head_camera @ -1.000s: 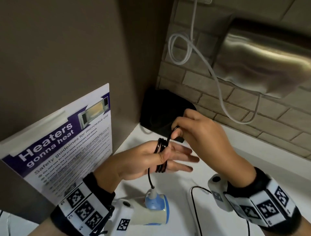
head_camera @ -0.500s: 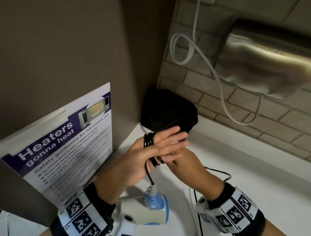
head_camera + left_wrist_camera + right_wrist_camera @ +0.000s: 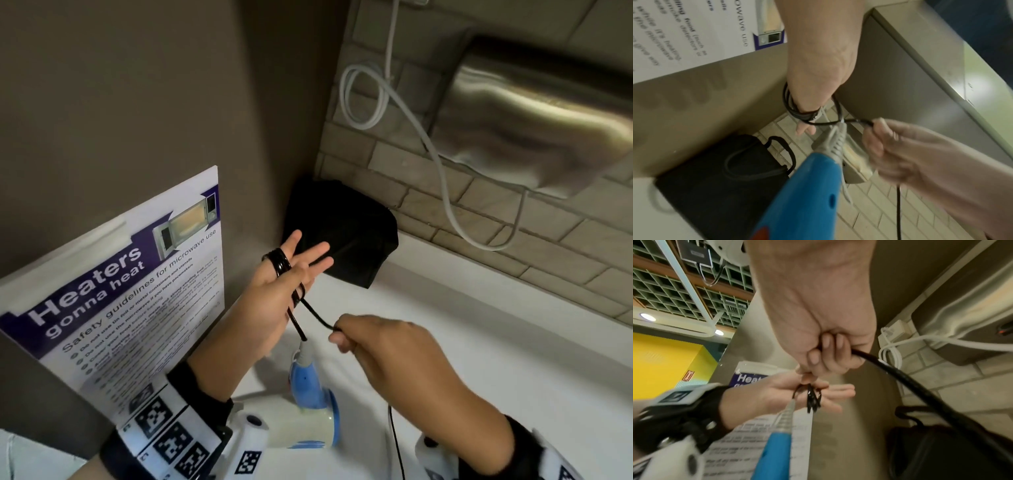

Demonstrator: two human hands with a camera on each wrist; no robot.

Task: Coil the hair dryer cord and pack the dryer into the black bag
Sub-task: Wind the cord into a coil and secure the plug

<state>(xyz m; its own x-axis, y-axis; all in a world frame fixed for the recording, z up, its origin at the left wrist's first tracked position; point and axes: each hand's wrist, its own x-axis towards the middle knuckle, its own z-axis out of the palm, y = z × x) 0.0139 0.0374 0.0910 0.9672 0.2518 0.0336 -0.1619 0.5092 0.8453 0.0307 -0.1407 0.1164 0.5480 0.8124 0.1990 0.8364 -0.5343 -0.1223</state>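
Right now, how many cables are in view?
2. The black dryer cord is wrapped round the fingers of the left hand and pinched by the right hand; the white cable loops on the brick wall. Others may be hidden.

the right hand (image 3: 818,331) fills the top of the view, its fingers curled around the black cord (image 3: 920,386), which runs down to the right over the black bag (image 3: 941,456). below it the left hand (image 3: 781,395) is flat with straight fingers, and several loops of cord lie around them. the blue dryer handle (image 3: 774,456) points up toward this hand. a white cable (image 3: 953,340) hangs on the brick wall at right.
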